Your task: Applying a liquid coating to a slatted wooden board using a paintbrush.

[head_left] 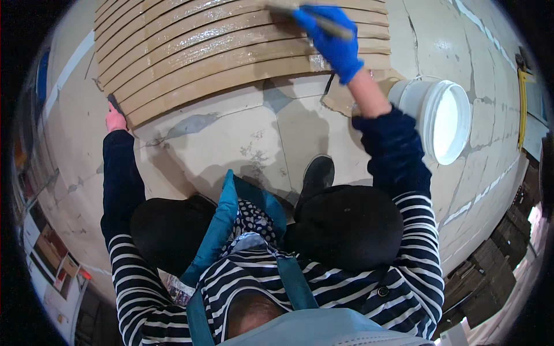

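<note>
My right hand (pixel 332 43), in a blue glove, is closed around the wooden handle of a brush (pixel 336 27). The brush head lies over a row of tan strips (pixel 231 52), laid side by side with dark lines between them. A wet, glossy film shines on several strips. At the near left corner of the strips, my left hand (pixel 116 120) is closed at a small dark piece (pixel 113 102), too small to make out. To the right of the strips, a white bucket (pixel 430 92) holds white liquid, tilted in view by the lens.
A torn piece of brown cardboard (pixel 340 98) lies between the strips and the bucket. The pale floor (pixel 231 135) is cracked and patched, with white lines. Dark boards (pixel 485 282) are stacked at the lower right, and a yellow bar (pixel 523 109) stands at the far right.
</note>
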Available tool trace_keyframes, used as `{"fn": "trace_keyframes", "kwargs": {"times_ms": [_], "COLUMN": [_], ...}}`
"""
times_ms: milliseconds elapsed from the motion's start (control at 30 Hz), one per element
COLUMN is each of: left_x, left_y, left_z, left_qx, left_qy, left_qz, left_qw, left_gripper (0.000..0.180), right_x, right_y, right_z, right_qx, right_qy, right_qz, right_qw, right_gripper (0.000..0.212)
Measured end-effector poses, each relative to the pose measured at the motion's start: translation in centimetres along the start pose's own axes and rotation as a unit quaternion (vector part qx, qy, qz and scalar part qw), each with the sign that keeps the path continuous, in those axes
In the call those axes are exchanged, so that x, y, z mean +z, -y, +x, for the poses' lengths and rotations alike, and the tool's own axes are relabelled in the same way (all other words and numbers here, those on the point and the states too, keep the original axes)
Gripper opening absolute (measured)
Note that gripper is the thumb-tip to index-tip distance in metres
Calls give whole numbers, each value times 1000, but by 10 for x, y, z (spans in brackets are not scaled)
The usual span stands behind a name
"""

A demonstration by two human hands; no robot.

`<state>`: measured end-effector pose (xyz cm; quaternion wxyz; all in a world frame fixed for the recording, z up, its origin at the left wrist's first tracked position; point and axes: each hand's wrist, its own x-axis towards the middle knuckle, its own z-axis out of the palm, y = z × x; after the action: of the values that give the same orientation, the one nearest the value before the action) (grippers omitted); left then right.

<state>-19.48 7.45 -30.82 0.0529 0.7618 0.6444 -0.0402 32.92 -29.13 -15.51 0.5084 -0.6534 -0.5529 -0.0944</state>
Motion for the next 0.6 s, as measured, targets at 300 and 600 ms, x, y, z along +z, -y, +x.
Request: {"fn": "trace_keyframes", "kwargs": {"times_ms": [300, 600], "left_x": [-15, -21], "left_y": [-20, -28], "left_z": [-18, -23], "left_qx": [23, -11], "left_qy": [-30, -4], "left_qz": [112, 133], "left_qw": [993, 991], "left_gripper": [49, 51], "right_x": [-19, 27], "right_y": [114, 125], "right_z": [-118, -137], "right_qx": [143, 34], "right_qy": [208, 220], "right_qz": [36, 169], "right_qw": [967, 960], "right_gripper": [30, 42]}}
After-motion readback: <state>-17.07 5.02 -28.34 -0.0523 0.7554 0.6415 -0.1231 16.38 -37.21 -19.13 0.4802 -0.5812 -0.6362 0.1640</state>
